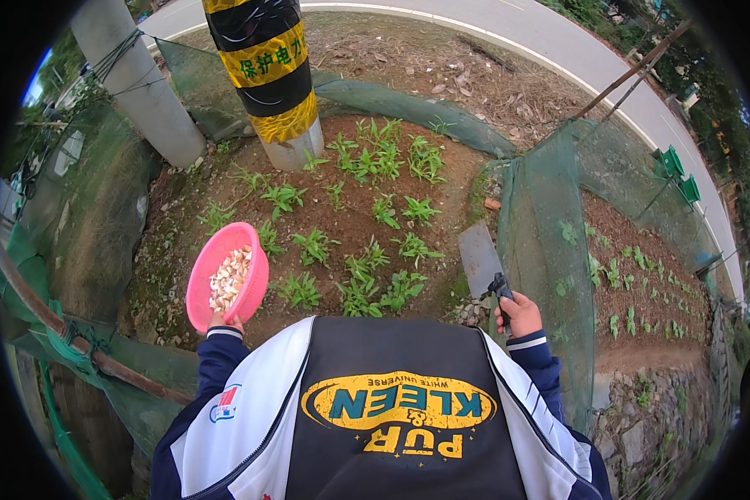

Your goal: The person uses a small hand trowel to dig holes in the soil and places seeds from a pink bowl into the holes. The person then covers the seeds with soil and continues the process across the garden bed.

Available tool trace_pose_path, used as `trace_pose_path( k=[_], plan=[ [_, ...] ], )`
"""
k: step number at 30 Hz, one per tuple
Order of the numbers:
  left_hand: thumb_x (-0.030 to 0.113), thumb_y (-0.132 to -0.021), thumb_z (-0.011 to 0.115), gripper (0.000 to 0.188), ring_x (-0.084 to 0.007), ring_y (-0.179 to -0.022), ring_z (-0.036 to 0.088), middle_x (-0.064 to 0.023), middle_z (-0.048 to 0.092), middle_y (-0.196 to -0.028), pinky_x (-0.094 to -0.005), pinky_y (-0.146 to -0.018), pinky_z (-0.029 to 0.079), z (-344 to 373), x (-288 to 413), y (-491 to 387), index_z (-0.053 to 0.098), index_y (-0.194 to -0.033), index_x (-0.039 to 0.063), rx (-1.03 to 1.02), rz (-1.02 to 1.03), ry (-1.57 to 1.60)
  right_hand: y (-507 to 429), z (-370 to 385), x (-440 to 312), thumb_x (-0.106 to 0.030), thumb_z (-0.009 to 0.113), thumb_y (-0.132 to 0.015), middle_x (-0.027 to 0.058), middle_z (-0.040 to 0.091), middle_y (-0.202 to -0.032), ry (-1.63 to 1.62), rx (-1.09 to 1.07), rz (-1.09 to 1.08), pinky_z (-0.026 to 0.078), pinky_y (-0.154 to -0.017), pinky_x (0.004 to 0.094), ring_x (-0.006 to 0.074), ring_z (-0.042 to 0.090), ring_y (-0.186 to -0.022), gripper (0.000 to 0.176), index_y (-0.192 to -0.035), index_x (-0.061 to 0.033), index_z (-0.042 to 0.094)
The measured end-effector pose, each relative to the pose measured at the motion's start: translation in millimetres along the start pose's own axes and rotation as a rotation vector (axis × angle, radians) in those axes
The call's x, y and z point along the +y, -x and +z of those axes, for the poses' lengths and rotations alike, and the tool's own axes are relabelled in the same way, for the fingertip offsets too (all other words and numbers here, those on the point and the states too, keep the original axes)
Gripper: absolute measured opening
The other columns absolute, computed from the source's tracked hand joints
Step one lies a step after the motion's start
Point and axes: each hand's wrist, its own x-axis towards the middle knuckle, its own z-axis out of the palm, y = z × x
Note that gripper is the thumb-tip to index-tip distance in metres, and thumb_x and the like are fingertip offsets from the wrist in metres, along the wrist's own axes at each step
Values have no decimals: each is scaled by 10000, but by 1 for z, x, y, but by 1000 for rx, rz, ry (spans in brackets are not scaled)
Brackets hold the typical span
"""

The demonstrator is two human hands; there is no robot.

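My left hand [226, 325] grips the near rim of a pink plastic basket [259, 284], which is tilted towards me. Inside it lies a heap of garlic cloves [230, 278]. On the other side, my right hand [520, 315] is closed around the dark handle of a cleaver-like tool with a broad flat metal blade [478, 256]. Its blade points away from me, beside the green netting. Between my hands and beyond them, leafy green seedlings [312, 247] grow in a bed of brown soil [331, 212].
A concrete pole [144, 94] and a pole wrapped in black and yellow bands [265, 69] rise behind the bed. Green mesh netting [540, 250] borders it, with a wooden rail [125, 375] at left. A second planted bed [647, 281] lies right; a road [590, 44] curves beyond.
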Motion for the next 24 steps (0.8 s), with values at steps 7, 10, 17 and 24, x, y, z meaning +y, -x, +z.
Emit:
trace_pose_path(
  k=[7,10,17,24],
  plan=[
    [19,-800,481,141,-174,-596,598,-63,587,-782,-271,-585,574,2,2,-2,522,-933,-3,-27,34,30,0,2,-6,-119,504,-870,40,544,-657,-17,14,-2,417,-419,257,110,498,-497,118,-889,-7,537],
    [21,-795,486,117,-174,-590,600,-63,589,-765,-270,-587,578,13,-4,23,534,-899,-2,25,43,-37,1,4,-7,-120,505,-869,39,541,-643,12,13,-20,416,-415,257,111,498,-492,119,-880,-6,537],
    [56,-822,472,132,-151,-610,565,-40,562,-795,-257,-520,527,21,-14,39,491,-952,68,4,56,-66,-2,-3,7,-128,502,-868,48,540,-628,14,-1,-45,419,-377,262,120,494,-459,140,-911,0,536],
    [32,-828,460,142,-165,-612,582,-51,576,-789,-277,-546,534,18,-18,58,503,-960,58,66,32,53,-12,-6,11,-138,500,-867,52,542,-624,78,-44,-88,425,-378,269,121,497,-459,137,-903,-10,531]
  ],
)
